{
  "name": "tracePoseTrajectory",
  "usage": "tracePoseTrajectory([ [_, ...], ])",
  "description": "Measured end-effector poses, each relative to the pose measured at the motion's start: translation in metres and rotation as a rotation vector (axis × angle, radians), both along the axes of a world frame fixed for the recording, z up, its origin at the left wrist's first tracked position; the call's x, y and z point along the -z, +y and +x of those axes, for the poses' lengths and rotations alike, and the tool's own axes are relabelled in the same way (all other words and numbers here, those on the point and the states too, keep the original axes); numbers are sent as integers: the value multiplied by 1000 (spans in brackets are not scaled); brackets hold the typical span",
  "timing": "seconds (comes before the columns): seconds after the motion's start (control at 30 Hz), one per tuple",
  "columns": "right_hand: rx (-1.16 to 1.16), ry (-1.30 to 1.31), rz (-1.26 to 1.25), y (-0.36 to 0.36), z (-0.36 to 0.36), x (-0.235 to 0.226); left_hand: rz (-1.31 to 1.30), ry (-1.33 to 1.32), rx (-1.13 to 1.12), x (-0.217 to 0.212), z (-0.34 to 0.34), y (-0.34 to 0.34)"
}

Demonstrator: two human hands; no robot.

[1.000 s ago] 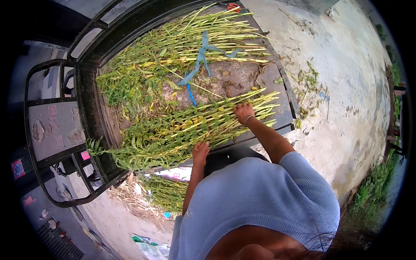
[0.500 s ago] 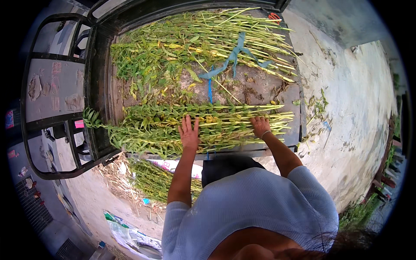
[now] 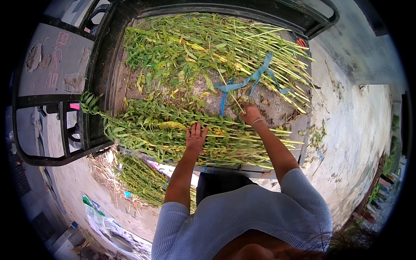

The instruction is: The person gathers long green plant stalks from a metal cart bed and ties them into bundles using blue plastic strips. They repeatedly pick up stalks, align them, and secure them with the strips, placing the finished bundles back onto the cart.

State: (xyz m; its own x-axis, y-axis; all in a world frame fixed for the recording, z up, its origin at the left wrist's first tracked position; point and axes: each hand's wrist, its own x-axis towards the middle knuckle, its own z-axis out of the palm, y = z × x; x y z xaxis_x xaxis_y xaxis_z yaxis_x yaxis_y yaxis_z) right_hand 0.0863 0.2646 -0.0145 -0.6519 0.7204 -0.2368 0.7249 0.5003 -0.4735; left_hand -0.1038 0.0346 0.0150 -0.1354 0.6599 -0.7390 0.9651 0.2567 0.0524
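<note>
Near bundle of green stalks [image 3: 173, 134] lies across the front of the cart bed [image 3: 281, 104], long axis running left-right, leafy tips to the left, cut ends to the right; left hand [image 3: 196, 138] lies flat on its mid-section, fingers spread, so it's the nearer hand; right hand [image 3: 250, 113] sits just past the bundle's far edge, toward its cut ends, fingers curled down into stems, can't tell what they pinch; blue strap [image 3: 255, 78] lies just beyond that hand; far bundle [image 3: 208, 47] well back; more stalks on ground [image 3: 138, 177] below cart edge.
</note>
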Motion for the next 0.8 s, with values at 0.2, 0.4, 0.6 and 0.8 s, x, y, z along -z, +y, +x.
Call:
tracePoseTrajectory([
  [0.2,295,242,-449,30,-44,52,72,-26,-23,5,1,-3],
  [0.4,134,694,252,127,-41,-100,54,-48,-56,3,0,-4],
  [0.6,169,512,216,220,21,-176,33,-35,-54,1,1,-1],
  [0.8,310,371,542,243,51,-141,5,-19,-46,-6,2,1],
])
